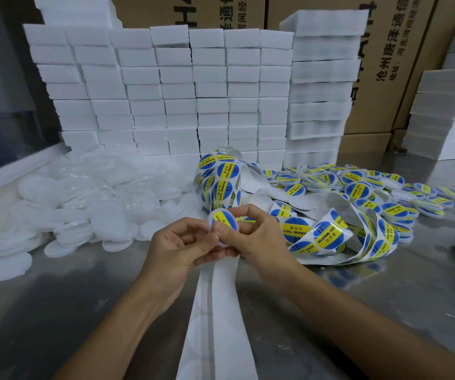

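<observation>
the left hand (pixel 178 244) and right hand (pixel 256 237) are meeting just above the surface (pixel 56 311), both pinching a round blue-and-yellow-labelled lid (pixel 223 218) between their fingertips. a bare backing strip (pixel 216 311) is trailing down beneath them, with plain lids (pixel 89 204) lying to the left and finished lids (pixel 371 187) to the right.

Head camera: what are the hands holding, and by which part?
The left hand and right hand together hold a small round stickered lid, fingers pinching its rim.
</observation>
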A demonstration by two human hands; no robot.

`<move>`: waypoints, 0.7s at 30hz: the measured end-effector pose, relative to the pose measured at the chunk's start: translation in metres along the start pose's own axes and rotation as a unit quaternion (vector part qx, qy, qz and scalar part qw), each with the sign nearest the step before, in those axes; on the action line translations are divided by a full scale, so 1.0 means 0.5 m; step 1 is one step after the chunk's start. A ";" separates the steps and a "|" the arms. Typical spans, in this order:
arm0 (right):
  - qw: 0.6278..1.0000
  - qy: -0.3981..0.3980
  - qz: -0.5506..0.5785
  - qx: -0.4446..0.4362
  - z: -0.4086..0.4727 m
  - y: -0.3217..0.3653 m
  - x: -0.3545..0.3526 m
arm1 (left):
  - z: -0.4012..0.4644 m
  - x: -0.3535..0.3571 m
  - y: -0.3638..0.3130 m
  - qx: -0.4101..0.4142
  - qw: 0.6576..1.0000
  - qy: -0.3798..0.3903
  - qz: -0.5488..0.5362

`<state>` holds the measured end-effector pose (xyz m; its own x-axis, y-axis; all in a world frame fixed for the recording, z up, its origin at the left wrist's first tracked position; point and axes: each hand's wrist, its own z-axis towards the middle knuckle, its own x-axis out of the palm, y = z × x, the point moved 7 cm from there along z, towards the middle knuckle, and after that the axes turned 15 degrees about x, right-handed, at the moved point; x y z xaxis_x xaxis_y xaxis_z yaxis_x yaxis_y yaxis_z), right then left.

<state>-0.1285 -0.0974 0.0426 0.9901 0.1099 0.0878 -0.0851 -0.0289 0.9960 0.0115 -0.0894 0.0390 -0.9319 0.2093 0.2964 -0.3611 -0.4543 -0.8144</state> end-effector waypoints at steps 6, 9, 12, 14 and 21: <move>1.000 -0.014 0.015 -0.003 0.013 0.010 -0.012 | 0.001 -0.003 0.006 -0.010 1.000 -0.009 -0.013; 1.000 -0.015 0.014 0.007 0.012 0.002 -0.011 | 0.001 -0.003 0.009 -0.005 1.000 -0.014 -0.007; 0.999 -0.022 -0.027 0.016 0.008 -0.004 -0.009 | 0.001 -0.004 0.011 -0.001 1.000 -0.006 0.019; 0.997 -0.036 -0.060 0.012 0.002 -0.001 -0.009 | 0.000 0.003 0.010 0.007 0.999 0.020 0.041; 0.998 -0.027 -0.056 -0.002 0.006 0.007 -0.013 | 0.004 -0.012 0.014 -0.001 0.996 0.030 0.079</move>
<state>-0.1351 -0.1010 0.0456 0.9980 0.0582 -0.0249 0.0258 -0.0149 0.9996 0.0145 -0.0954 0.0326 -0.9731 0.1871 0.1344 -0.2104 -0.4844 -0.8492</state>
